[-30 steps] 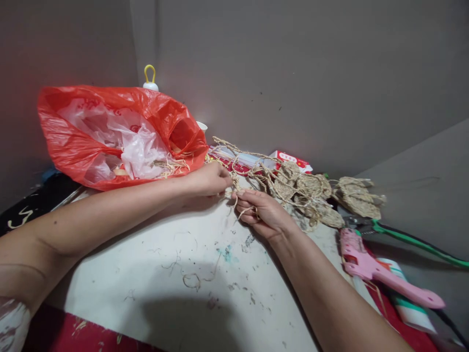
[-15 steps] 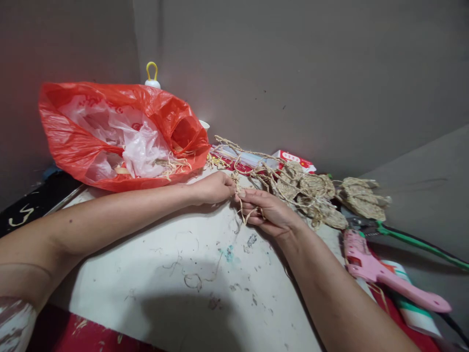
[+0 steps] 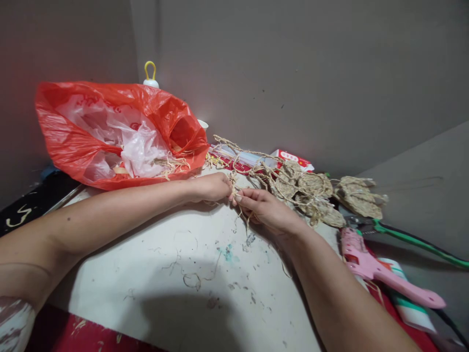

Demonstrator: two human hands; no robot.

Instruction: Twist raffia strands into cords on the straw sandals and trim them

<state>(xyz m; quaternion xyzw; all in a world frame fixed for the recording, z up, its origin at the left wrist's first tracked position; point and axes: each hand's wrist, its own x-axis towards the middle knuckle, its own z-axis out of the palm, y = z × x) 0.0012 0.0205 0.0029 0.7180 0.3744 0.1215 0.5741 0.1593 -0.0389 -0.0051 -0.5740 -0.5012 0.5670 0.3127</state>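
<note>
My left hand (image 3: 214, 187) and my right hand (image 3: 262, 208) meet over the far part of the white table (image 3: 154, 283). Both are closed on the frayed end of a tan twine strand (image 3: 233, 180), the right thumb and forefinger pinching it. Thin loose fibres dangle below the fingers. From there the twisted twine (image 3: 269, 176) runs right to a cluster of woven, petal-shaped twine pieces (image 3: 313, 188). Another such woven piece (image 3: 361, 195) lies farther right. The left fingertips are partly hidden.
A red plastic bag (image 3: 154, 105) with white plastic and fibre scraps sits at the left. Along the right edge lie green-handled pliers (image 3: 410, 237), a pink glue gun (image 3: 381, 271) and a white-green tube (image 3: 414, 310). A red-white box (image 3: 293, 159) stands by the wall.
My right fingers have shifted slightly on the twine, their tips closer to the left hand. The loose fibres hang differently. The whole view has moved a little.
</note>
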